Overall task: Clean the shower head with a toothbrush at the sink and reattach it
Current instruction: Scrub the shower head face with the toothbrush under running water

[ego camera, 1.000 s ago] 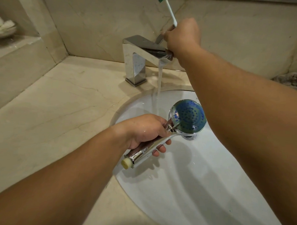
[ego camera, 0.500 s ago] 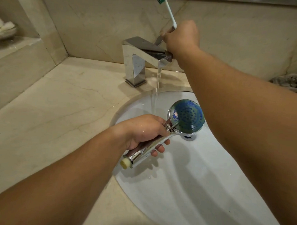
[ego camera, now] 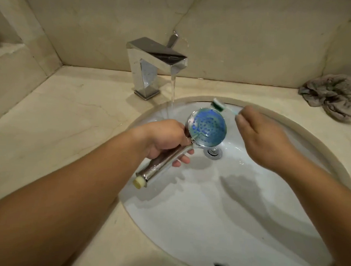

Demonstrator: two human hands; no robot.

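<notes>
My left hand (ego camera: pixel 166 139) grips the chrome handle of the shower head (ego camera: pixel 207 127) and holds it over the white sink (ego camera: pixel 237 224), its round blue face turned up. My right hand (ego camera: pixel 264 140) pinches the handle of a green and white toothbrush (ego camera: pixel 219 105). The brush head lies at the far rim of the shower face, to the right of the water stream. The handle's cream end cap (ego camera: pixel 138 183) points toward me.
The chrome faucet (ego camera: pixel 153 66) runs a thin stream into the basin just left of the shower head. The drain (ego camera: pixel 213 152) sits below the shower head. A crumpled grey cloth (ego camera: pixel 331 95) lies on the beige counter at the far right.
My right hand has left the faucet lever and come down with the toothbrush to the shower head's far edge. Water keeps running. My left hand has held the shower head steady.
</notes>
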